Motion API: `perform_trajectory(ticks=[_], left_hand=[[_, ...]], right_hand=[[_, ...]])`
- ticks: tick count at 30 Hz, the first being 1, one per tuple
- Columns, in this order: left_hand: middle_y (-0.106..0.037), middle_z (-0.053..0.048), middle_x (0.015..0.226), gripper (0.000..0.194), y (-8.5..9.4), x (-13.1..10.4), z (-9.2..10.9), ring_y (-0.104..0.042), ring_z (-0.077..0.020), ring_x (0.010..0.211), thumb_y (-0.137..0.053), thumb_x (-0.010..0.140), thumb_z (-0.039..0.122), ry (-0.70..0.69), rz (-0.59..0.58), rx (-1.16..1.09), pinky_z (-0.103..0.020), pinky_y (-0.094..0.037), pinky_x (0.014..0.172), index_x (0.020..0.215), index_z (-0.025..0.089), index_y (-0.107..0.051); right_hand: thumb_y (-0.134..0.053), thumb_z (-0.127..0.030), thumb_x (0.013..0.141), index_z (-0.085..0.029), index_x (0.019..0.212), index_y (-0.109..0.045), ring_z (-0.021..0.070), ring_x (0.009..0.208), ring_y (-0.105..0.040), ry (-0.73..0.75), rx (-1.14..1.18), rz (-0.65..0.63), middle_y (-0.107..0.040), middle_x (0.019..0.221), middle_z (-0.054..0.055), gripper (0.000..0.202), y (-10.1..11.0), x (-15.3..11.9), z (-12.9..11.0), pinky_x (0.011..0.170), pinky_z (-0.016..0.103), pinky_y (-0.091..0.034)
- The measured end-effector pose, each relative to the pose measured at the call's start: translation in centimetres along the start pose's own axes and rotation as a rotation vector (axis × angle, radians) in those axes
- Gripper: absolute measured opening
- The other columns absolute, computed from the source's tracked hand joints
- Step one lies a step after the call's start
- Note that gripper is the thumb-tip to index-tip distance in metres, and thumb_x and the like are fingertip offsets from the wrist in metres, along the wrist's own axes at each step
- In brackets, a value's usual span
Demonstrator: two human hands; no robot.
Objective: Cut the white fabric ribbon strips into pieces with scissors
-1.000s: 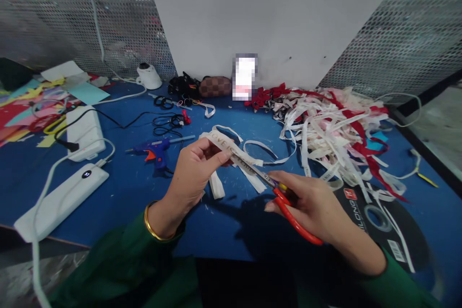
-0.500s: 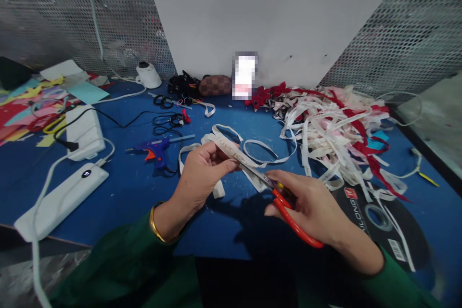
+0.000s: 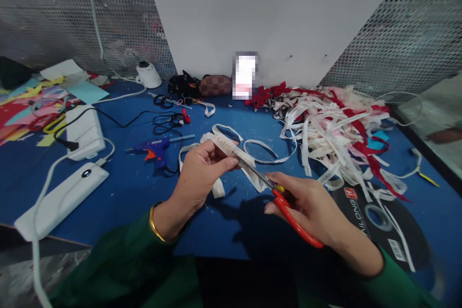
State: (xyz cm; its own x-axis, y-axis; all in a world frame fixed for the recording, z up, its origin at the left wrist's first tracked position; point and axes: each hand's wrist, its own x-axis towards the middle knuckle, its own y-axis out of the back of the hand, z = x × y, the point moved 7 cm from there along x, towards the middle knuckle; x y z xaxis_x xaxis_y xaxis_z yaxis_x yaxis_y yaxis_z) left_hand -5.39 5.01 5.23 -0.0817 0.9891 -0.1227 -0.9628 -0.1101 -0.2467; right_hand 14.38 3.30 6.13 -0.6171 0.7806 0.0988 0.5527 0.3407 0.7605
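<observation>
My left hand (image 3: 202, 168) pinches a white printed ribbon (image 3: 220, 142) between thumb and fingers, above the blue table. In my right hand (image 3: 306, 202) are red-handled scissors (image 3: 288, 214), their blades pointing up and left along the ribbon, with the tips beside my left thumb. Whether the blades are slightly parted I cannot tell. Part of the ribbon hangs below the blades. A loose loop of white ribbon (image 3: 262, 143) lies on the table just behind my hands. My left fingertips are partly hidden behind the ribbon.
A tangled heap of white and red ribbons (image 3: 325, 125) lies at right, near a black spool (image 3: 400, 245). At left are a blue glue gun (image 3: 155, 150), a white power strip (image 3: 84, 130), a white power bank (image 3: 67, 197) and coloured sheets (image 3: 21, 110). A phone (image 3: 244, 74) stands at the back.
The ribbon has shifted slightly in my left fingers, so less of its print shows. Both hands and the scissors stay in nearly the same place.
</observation>
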Motion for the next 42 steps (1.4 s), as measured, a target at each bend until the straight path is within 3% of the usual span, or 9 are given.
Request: perform_trajectory(ticks=[8,12,30,42], left_hand=[[-0.075,-0.005,0.093,0.022,0.4,0.0,1.1,-0.069,-0.0167,0.083,-0.080,0.077,0.030,-0.108,0.015,0.026,-0.027,-0.059,0.074,0.096,0.018,-0.077],[-0.075,-0.003,0.088,0.019,0.7,0.1,1.4,-0.069,-0.0150,0.078,-0.083,0.074,0.026,-0.140,0.050,0.033,-0.027,-0.059,0.073,0.091,0.019,-0.077],[-0.074,-0.001,0.080,0.024,-0.3,-0.5,-0.3,-0.066,-0.0118,0.071,-0.084,0.068,0.020,-0.069,0.070,-0.049,-0.022,-0.058,0.065,0.090,0.017,-0.076],[-0.070,0.001,0.083,0.056,-0.2,-0.4,-0.4,-0.062,-0.0109,0.074,-0.084,0.069,0.019,-0.068,0.084,-0.092,-0.023,-0.058,0.068,0.124,0.024,-0.069]], right_hand=[[-0.064,-0.054,0.092,-0.017,0.116,-0.067,0.0119,0.055,-0.056,0.012,-0.020,0.031,-0.069,0.074,0.001,0.044,0.2,0.0,0.1,0.053,0.023,-0.040],[-0.064,-0.053,0.092,-0.017,0.116,-0.066,0.0123,0.057,-0.056,0.004,-0.026,0.029,-0.069,0.074,0.002,0.043,0.1,0.0,0.2,0.054,0.023,-0.040],[-0.068,-0.056,0.087,-0.020,0.114,-0.062,0.0127,0.059,-0.053,-0.046,0.018,-0.004,-0.065,0.076,-0.001,0.046,-0.6,-0.1,0.6,0.055,0.024,-0.037],[-0.066,-0.054,0.090,-0.018,0.114,-0.064,0.0122,0.059,-0.054,-0.064,0.088,-0.027,-0.065,0.075,-0.001,0.043,-0.6,-0.4,0.6,0.054,0.022,-0.038]])
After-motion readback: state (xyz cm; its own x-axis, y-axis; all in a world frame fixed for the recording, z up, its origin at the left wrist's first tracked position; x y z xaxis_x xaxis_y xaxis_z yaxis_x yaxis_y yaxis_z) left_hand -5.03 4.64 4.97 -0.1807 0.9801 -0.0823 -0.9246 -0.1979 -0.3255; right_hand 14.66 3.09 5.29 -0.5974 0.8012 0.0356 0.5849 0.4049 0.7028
